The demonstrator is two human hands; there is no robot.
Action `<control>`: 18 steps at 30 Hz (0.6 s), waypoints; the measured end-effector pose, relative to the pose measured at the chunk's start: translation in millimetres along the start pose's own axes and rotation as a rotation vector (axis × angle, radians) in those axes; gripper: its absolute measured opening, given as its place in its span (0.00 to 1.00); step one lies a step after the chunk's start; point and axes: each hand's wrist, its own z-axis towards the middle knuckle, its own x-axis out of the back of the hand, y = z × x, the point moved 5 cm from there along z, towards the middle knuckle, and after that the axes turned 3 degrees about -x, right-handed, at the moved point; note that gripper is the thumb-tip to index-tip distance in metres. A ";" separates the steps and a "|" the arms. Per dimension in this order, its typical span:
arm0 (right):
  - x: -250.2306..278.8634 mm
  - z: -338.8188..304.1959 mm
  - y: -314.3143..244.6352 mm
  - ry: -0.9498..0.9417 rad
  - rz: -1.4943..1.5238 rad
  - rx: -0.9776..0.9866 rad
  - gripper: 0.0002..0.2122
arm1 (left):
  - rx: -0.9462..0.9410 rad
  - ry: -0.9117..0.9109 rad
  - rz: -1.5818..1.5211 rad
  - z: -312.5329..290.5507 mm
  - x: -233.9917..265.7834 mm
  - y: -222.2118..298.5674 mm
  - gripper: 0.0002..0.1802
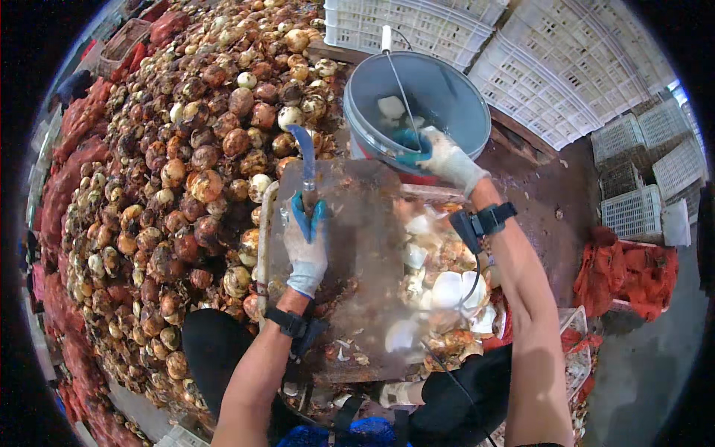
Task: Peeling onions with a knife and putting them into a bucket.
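Over the brown rectangular board, the gloved left hand grips a curved metal knife, pointing away likely for safety; the gloved right hand, at the round grey plastic bucket, has an unclear hold.

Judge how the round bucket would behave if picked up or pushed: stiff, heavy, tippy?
The bucket probably keeps its shape: its rim looks evenly round and thick. It may be light for its size, as only a few peeled onions show inside. Its thin wire handle, with a white grip, would likely swing.
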 end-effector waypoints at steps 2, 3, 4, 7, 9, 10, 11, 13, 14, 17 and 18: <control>16.6 -4.4 7.2 0.608 0.243 0.236 0.21 | -0.014 0.054 -0.034 -0.6 -2.4 6.9 0.25; 33.2 -31.0 -65.5 0.668 0.239 0.186 0.20 | 0.001 0.070 -0.009 0.4 5.8 -5.2 0.25; 31.2 -29.5 -74.7 0.674 0.229 0.184 0.20 | -0.009 0.065 -0.019 0.4 2.8 -4.3 0.26; 6.9 -11.5 -111.0 0.588 0.150 0.379 0.20 | 0.023 0.043 -0.044 -0.1 7.8 -4.6 0.26; -12.0 16.4 -122.1 0.602 -0.102 0.279 0.22 | 0.055 0.030 -0.071 0.0 6.9 -6.1 0.26; -22.1 34.9 -115.1 0.601 -0.108 0.284 0.22 | 0.009 0.054 -0.025 -0.8 7.4 -3.0 0.25; -25.6 52.2 -97.5 0.715 -0.223 0.127 0.24 | -0.039 0.077 0.017 -1.1 5.3 2.5 0.24; -16.2 75.8 -85.2 0.819 -0.339 -0.036 0.25 | 0.004 0.043 0.003 1.2 2.3 8.0 0.23; -15.8 93.4 -79.3 0.519 -0.239 -0.201 0.28 | 0.044 0.012 0.001 2.3 2.5 7.2 0.22; -16.3 107.4 -86.4 0.184 -0.122 -0.350 0.30 | 0.086 0.022 -0.022 1.0 4.5 -2.0 0.23; -15.5 108.0 -91.9 0.160 -0.103 -0.343 0.31 | 0.065 0.033 -0.086 0.3 4.4 -5.0 0.23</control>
